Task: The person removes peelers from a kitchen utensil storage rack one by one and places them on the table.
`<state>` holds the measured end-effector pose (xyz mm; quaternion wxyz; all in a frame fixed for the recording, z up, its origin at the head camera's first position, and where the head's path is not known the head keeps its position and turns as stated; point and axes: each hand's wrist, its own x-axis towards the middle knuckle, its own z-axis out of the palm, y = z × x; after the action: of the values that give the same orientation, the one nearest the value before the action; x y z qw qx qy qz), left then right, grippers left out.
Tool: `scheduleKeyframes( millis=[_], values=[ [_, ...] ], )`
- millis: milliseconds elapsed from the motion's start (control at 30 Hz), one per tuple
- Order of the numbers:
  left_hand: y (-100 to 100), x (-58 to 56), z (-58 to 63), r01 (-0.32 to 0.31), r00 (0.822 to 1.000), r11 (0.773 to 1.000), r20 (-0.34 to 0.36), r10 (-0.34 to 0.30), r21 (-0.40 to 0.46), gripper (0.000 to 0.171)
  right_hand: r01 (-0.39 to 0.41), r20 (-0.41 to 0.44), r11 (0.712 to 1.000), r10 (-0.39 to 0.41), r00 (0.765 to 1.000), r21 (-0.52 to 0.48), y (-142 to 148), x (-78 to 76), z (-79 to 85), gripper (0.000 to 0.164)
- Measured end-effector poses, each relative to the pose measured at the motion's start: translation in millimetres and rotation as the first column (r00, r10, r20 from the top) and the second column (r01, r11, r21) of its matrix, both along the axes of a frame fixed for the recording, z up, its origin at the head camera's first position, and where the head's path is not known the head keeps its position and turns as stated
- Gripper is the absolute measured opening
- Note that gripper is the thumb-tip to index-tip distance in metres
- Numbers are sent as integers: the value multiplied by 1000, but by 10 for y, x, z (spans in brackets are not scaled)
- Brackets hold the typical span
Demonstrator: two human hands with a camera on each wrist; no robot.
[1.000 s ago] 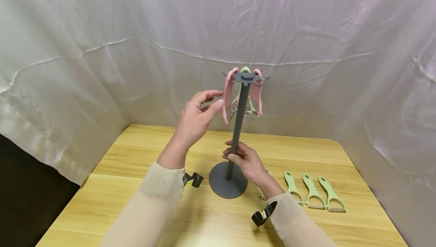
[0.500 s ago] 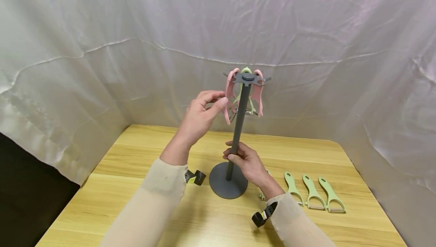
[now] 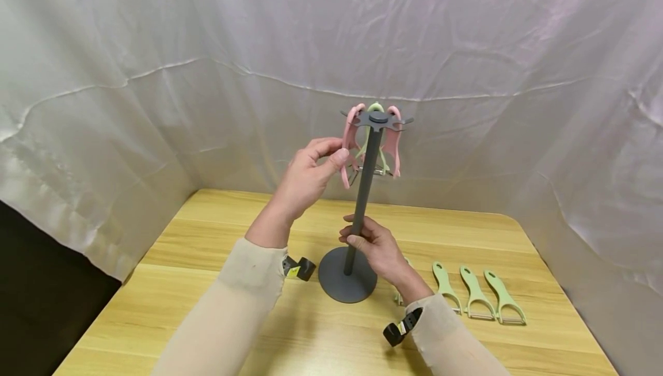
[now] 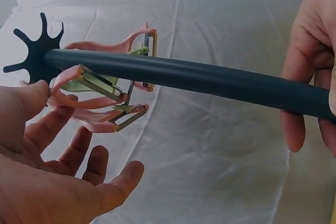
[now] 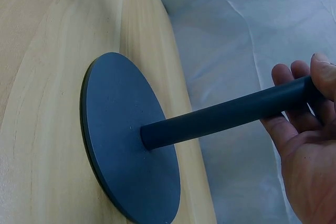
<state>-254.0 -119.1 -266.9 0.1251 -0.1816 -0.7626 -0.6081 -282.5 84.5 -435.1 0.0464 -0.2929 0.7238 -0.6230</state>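
Observation:
A dark grey stand (image 3: 365, 186) with a round base and a many-armed top rises from the table. Pink peelers and green hang from the arms. At the left side, my left hand (image 3: 305, 177) pinches a pink peeler (image 3: 347, 133) between thumb and fingers; its remaining fingers spread loosely below in the left wrist view. Behind the pole hangs a green peeler (image 3: 376, 105), and a further pink peeler (image 3: 392, 143) is on the right. My right hand (image 3: 380, 249) grips the lower pole (image 5: 226, 114), thumb in front and fingers behind.
Several green peelers (image 3: 475, 289) lie in a row on the wooden table (image 3: 217, 215) at the right, one partly hidden by my right wrist. Pale cloth (image 3: 259, 30) hangs behind and at both sides.
My left hand has shifted slightly right, bringing its thumb and fingers onto the pink peeler. The right hand stays on the pole, and the stand has barely moved.

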Motion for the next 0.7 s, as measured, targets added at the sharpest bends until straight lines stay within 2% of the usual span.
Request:
scheduleKeyframes(
  millis=[400,700],
  values=[
    [23,-20,21,-30,999,997,-33,33,72,35,1,-2,1000,-1,1000,4,5,0,-5,38],
    [28,-23,48,-1,999,984,-49,9,176,34,6,-3,1000,-6,1000,15,20,-6,5,38]
  ],
)
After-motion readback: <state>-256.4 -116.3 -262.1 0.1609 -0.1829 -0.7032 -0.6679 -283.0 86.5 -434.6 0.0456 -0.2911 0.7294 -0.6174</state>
